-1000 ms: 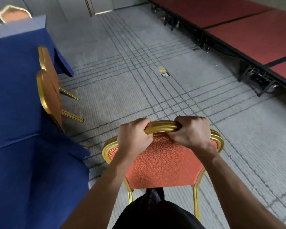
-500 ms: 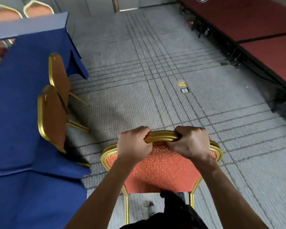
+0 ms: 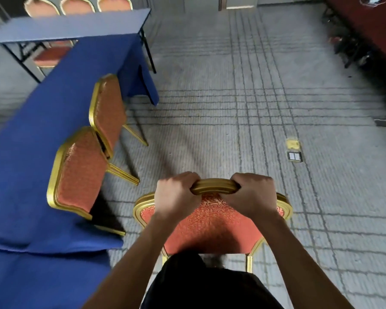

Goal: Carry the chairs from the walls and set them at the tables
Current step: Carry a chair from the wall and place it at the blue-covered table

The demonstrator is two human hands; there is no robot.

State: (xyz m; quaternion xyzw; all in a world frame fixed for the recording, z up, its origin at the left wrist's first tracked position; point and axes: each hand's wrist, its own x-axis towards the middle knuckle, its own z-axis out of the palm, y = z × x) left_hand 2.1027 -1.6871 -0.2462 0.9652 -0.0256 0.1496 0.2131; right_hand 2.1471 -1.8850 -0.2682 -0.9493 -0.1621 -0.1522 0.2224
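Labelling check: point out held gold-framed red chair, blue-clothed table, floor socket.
gold-framed red chair (image 3: 210,224): head view, back cushion.
blue-clothed table (image 3: 31,134): head view, cloth top.
floor socket (image 3: 294,156): head view, plate centre.

We note a gold-framed chair with orange patterned upholstery (image 3: 212,221) upright, backrest toward us. A nearer matching chair (image 3: 80,172) and a farther matching chair (image 3: 108,112) stand side by side against the long blue-draped table (image 3: 31,134) at left.

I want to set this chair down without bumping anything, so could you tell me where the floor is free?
Bare carpet lies between the near chair, the far chair and the floor socket, ahead of the carried chair. It is crowded along the blue table, where those two chairs stand close together.
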